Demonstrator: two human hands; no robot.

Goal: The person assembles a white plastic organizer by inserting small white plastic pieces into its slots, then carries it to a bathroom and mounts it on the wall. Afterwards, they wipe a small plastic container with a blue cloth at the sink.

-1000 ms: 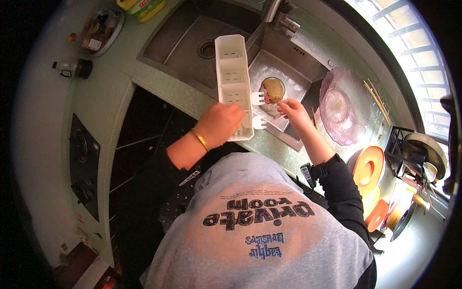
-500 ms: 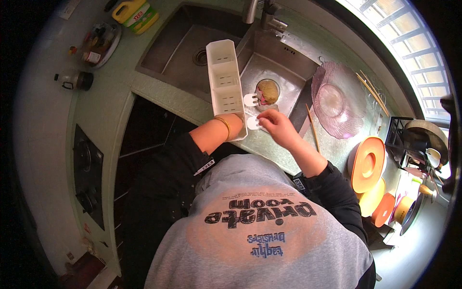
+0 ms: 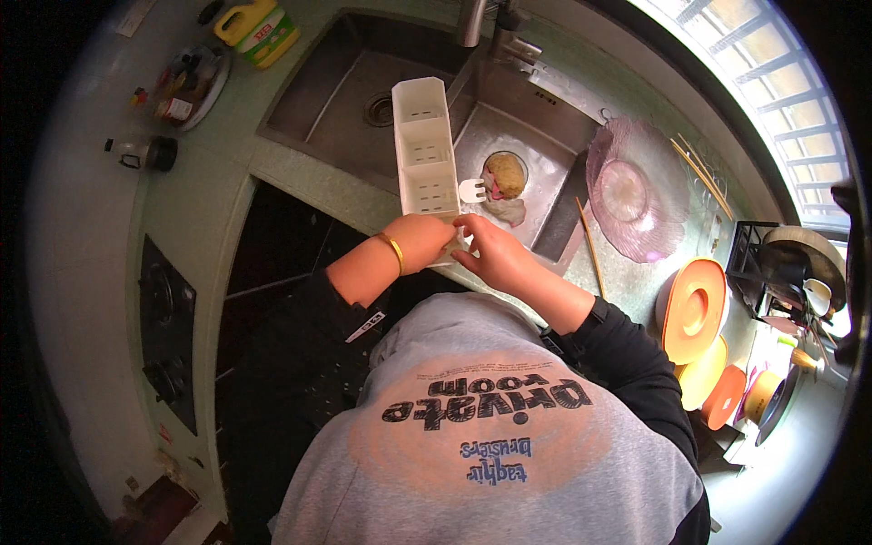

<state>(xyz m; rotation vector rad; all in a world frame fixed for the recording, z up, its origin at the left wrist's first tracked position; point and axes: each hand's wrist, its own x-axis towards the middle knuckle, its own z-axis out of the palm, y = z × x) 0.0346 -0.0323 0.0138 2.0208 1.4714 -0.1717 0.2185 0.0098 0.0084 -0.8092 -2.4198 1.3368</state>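
Note:
A white plastic utensil holder point(image 3: 427, 150) with slotted compartments lies across the front rim of the sink. My left hand point(image 3: 421, 242), a gold bangle at its wrist, is closed at the near end, where it covers part of the last compartment; its fingertips are partly hidden. There, my right hand point(image 3: 490, 254) pinches a small white piece at the holder's right side, mostly behind the fingers. A white pronged tab point(image 3: 472, 191) sticks out farther up that side. In the right basin lie a tan sponge-like pad point(image 3: 505, 174) and a greyish cloth point(image 3: 506, 213).
The left basin point(image 3: 345, 118) adjoins the right basin point(image 3: 563, 145); a faucet point(image 3: 472, 23) stands behind. To the right are a clear pinkish bowl point(image 3: 627, 186), chopsticks point(image 3: 590, 245) and orange lids point(image 3: 695, 309). A yellow jug point(image 3: 259, 32) and a cooktop point(image 3: 167, 318) are at left.
My right hand has moved left and nearer, bringing its fingers against the holder beside my left hand. The near white tab that showed earlier is now mostly covered. My left hand has shifted slightly.

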